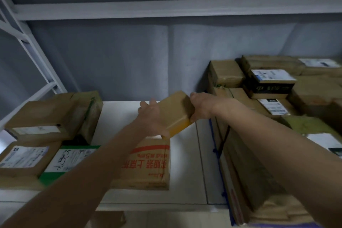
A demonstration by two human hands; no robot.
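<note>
Two hands meet on one small brown box (175, 112) at the centre of the frame. We clasp its left side with our left hand (154, 118) and pinch its right end with our right hand (201, 110). It is tilted in the air above the white shelf (185, 153), just beyond a red-printed carton (148, 164).

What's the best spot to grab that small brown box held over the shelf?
Take the small brown box by its two opposite sides, coming from left and right, as the left hand and right hand do. It is a tilted, flat-faced block, so parallel sides offer a steady grip.
</note>
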